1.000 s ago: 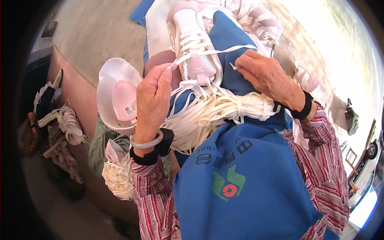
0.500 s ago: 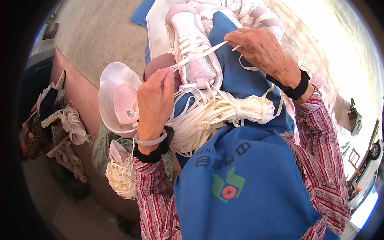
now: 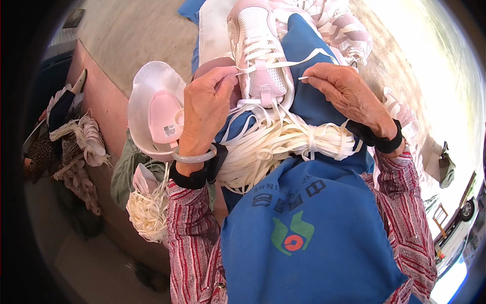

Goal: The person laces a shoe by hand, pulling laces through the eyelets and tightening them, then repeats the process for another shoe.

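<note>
A pale pink and white sneaker [image 3: 266,90] lies across my lap with its toe pointing away, white lacing zigzagging over its front. My left hand [image 3: 205,109], wearing a bangle and black wristband, pinches one end of a flat white shoelace [image 3: 291,64] at the shoe's left side. To the right of the sneaker, my right hand [image 3: 347,91] has thumb and fingers closed around the lace's other end, its stiff tip sticking out to the left. Between the hands the lace crosses the sneaker and sags in a loop. Below sits a thick bundle of cream laces [image 3: 291,138] on my blue apron [image 3: 324,223].
A white bowl-like shell [image 3: 139,109] holding a pink insole [image 3: 163,116] stands left of my left hand. Below it hangs a tangle of laces [image 3: 148,215]. More pink and white shoes [image 3: 349,35] lie beyond, and further laces [image 3: 92,142] hang at the far left.
My right hand has moved down and to the right, a lace tip now showing from its fingers. My left hand has risen slightly. The lace has slackened; the view has shifted slightly.
</note>
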The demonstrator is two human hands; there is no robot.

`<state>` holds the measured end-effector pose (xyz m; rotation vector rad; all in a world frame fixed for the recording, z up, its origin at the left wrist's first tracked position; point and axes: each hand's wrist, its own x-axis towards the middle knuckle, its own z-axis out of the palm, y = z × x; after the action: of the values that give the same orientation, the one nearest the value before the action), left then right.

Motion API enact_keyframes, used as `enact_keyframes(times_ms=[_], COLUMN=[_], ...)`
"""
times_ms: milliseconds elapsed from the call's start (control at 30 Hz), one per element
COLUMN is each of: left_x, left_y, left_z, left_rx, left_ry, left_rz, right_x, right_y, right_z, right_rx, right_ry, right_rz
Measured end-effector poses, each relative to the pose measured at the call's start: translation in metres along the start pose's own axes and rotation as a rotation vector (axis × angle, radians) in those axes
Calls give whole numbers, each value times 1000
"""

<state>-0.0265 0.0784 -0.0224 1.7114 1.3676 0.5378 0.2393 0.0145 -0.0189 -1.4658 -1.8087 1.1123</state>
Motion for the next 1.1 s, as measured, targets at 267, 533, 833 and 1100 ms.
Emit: enact_keyframes(times_ms=[267,533,833,1100], left_x=[5,7,4,4], left_y=[10,9,9,10], left_z=[-3,-3,4,18], left_rx=[-298,-504,-355,-334], left_ry=[-47,-96,38,125], left_rz=[-222,-336,-190,-50], right_x=[22,26,38,24], right_y=[8,10,-1,-12], right_z=[14,15,12,22], right_rx=[-40,-149,-155,-225], right_ry=[122,130,-48,109], right_rz=[-14,-169,-22,-84])
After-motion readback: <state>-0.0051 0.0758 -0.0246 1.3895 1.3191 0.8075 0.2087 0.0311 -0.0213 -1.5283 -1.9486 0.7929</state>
